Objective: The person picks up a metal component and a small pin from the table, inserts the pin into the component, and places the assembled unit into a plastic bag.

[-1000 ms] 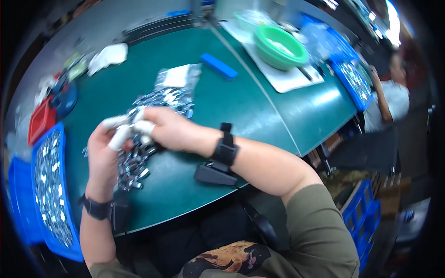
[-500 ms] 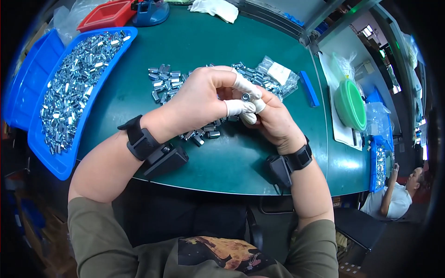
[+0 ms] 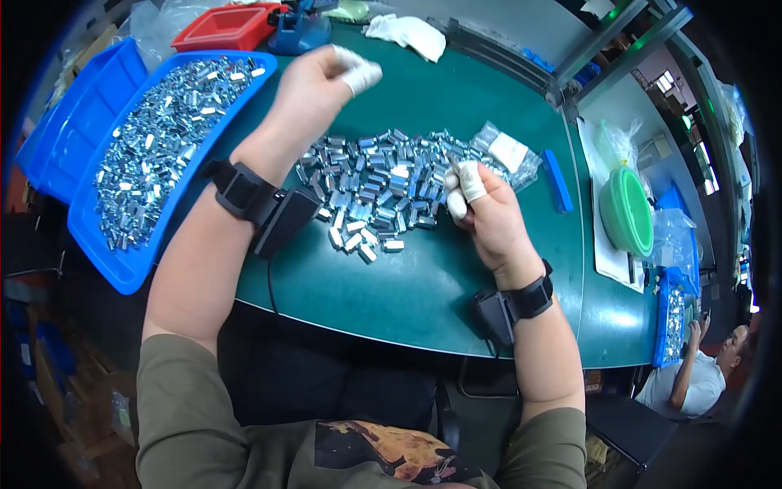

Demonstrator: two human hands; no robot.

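My left hand point(image 3: 314, 91), with white finger covers on thumb and index finger, is raised over the far left of the table, beside the blue bin of metal pieces. Its thumb and index finger are drawn together; whatever they may hold does not show. Close to the right end of the pile, my right hand point(image 3: 487, 204) is closed, also in white finger covers. A slim metal piece point(image 3: 454, 162) sticks up from its fingertips; the rest is hidden in the grip. Between my hands lies a loose pile of shiny hexagonal metal sleeves point(image 3: 371, 181).
A blue bin point(image 3: 122, 277) full of small metal parts stands left, a red tray point(image 3: 224, 28) and blue tape dispenser point(image 3: 299, 33) behind it. Right are a clear bag point(image 3: 521, 167), a blue bar point(image 3: 557, 181) and a green basin point(image 3: 627, 213). A person point(image 3: 692, 375) sits far right.
My hands were together over the pile, with a small metal sleeve at their fingertips. The left hand has since moved up and left, away from the right, uncovering the pile. The view has shifted slightly.
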